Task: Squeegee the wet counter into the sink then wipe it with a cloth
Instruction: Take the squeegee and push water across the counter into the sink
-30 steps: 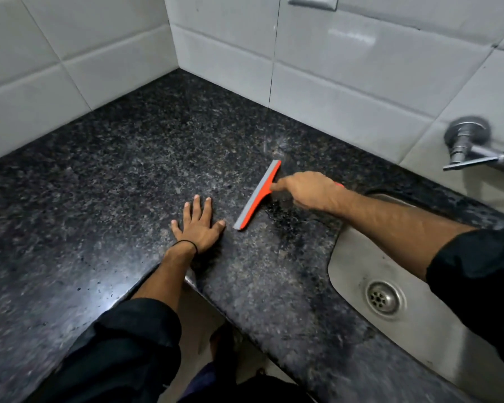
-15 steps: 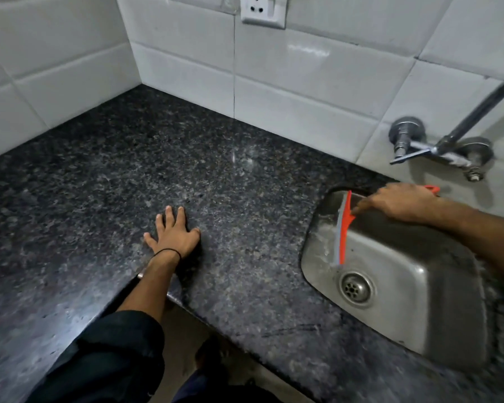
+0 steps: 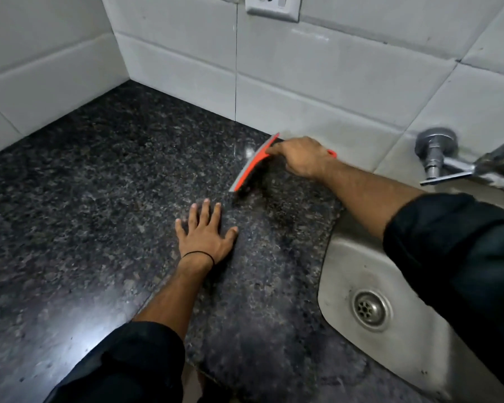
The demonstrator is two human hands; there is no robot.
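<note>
My right hand (image 3: 301, 157) grips the handle of an orange squeegee (image 3: 252, 164), whose grey blade rests on the dark speckled granite counter (image 3: 99, 184) close to the back wall. Flat on the counter lies my left hand (image 3: 205, 234), fingers spread, just in front of the blade's near end, a black band on its wrist. The steel sink (image 3: 346, 271) with its round drain (image 3: 371, 309) is set into the counter at the right, partly hidden by my right sleeve. No cloth is in view.
White tiled walls meet in a corner at the back left. A wall socket (image 3: 271, 5) sits above the counter. A metal tap (image 3: 448, 167) juts from the wall over the sink. The counter's front edge runs under my left forearm.
My right hand has carried the squeegee from over the sink back to the counter by the back wall. My left hand stays flat on the counter.
</note>
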